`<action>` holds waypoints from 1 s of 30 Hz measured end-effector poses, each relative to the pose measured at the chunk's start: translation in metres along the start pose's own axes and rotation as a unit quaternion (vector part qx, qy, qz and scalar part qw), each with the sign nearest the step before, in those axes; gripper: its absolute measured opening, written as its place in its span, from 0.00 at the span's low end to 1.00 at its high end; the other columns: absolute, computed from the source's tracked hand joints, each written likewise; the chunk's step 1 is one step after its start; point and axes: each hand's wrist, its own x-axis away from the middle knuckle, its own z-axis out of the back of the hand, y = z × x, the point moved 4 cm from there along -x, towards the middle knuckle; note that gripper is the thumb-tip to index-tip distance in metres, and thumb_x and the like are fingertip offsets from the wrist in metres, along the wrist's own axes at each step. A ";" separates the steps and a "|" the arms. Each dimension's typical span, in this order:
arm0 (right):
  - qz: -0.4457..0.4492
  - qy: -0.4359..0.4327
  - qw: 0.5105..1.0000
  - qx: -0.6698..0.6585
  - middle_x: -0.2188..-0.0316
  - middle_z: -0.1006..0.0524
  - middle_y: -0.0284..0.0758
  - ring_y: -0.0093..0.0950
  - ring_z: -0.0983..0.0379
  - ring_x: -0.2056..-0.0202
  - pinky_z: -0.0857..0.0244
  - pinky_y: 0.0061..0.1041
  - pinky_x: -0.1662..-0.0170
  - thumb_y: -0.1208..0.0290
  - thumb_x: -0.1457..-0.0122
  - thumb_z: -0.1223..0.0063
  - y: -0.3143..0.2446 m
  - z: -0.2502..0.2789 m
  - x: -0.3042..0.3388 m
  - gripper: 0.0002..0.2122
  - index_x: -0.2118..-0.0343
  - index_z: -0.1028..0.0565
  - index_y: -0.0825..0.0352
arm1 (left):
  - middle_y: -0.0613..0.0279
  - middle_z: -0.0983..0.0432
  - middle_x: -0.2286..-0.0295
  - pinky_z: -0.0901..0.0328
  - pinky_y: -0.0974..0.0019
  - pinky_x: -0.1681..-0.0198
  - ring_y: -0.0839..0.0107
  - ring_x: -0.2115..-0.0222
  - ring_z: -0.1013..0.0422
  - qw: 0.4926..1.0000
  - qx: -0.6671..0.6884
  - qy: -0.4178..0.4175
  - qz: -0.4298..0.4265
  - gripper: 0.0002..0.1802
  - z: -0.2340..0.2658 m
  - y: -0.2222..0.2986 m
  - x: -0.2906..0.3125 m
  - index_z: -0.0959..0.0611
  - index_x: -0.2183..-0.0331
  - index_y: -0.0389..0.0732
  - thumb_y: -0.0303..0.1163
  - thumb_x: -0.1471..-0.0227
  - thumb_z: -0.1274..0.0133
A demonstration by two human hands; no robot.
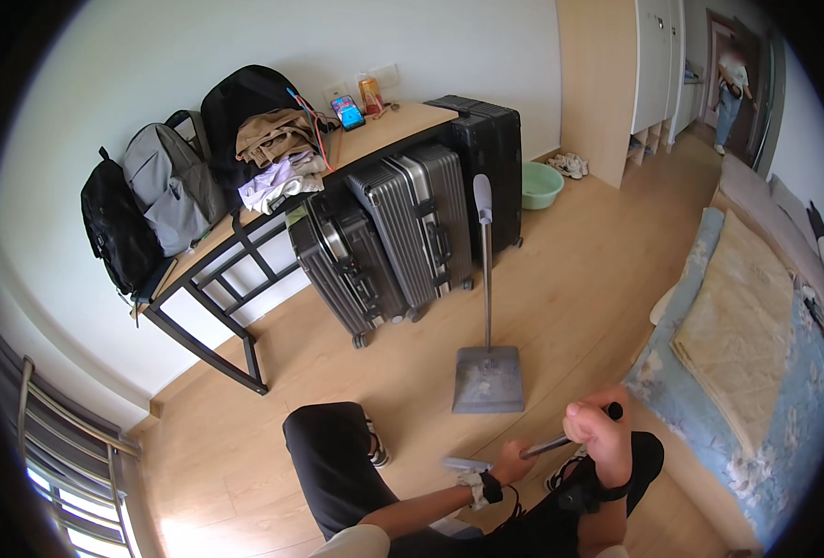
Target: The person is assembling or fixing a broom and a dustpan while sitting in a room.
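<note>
Both my hands are closed round the dark metal handle of a broom [550,445]. My right hand [600,431] grips near its black end cap, in front of my right knee. Lower on the handle is my left hand [512,463], with a band on its wrist. The broom's pale grey head [465,463] shows low over the floor between my feet; whether it touches cannot be made out. Just ahead of it, a grey long-handled dustpan [487,381] sits on the wooden floor, its handle upright and untouched by my hands.
Several dark suitcases [421,228] stand beside and under a desk [403,126] holding backpacks [172,177], clothes and a phone. A green basin [541,186] is by the wall. On the right lies a bed [756,372]. A person [733,88] is at the far doorway.
</note>
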 end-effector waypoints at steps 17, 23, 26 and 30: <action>-0.001 -0.026 1.000 0.016 0.94 0.47 0.23 0.15 0.54 0.90 0.63 0.20 0.85 0.78 0.50 0.54 0.001 0.003 -0.004 0.18 0.93 0.44 0.65 | 0.41 0.33 0.82 0.40 0.54 0.77 0.43 0.77 0.35 0.999 0.033 0.001 0.039 0.10 -0.003 -0.003 -0.007 0.26 0.81 0.35 0.33 0.60 0.50; 0.006 -0.015 1.000 0.019 0.93 0.47 0.23 0.14 0.54 0.90 0.63 0.19 0.85 0.78 0.50 0.54 0.009 0.003 -0.022 0.18 0.93 0.44 0.65 | 0.41 0.34 0.82 0.40 0.55 0.78 0.44 0.78 0.34 0.998 -0.016 0.049 0.042 0.12 -0.003 -0.006 -0.012 0.26 0.81 0.34 0.34 0.59 0.50; 0.036 -0.024 0.998 0.034 0.93 0.47 0.23 0.14 0.54 0.90 0.63 0.19 0.85 0.78 0.50 0.53 0.004 0.001 -0.008 0.18 0.93 0.44 0.65 | 0.41 0.34 0.82 0.40 0.56 0.77 0.44 0.77 0.34 0.999 -0.001 0.044 -0.004 0.12 -0.001 -0.009 -0.026 0.26 0.81 0.33 0.34 0.59 0.49; 0.040 0.003 0.999 -0.011 0.94 0.47 0.23 0.14 0.53 0.90 0.63 0.18 0.85 0.78 0.50 0.52 -0.005 0.006 0.011 0.18 0.93 0.43 0.65 | 0.41 0.32 0.81 0.40 0.57 0.77 0.44 0.77 0.34 0.998 0.041 0.029 -0.030 0.12 0.003 0.003 -0.014 0.24 0.80 0.34 0.35 0.60 0.47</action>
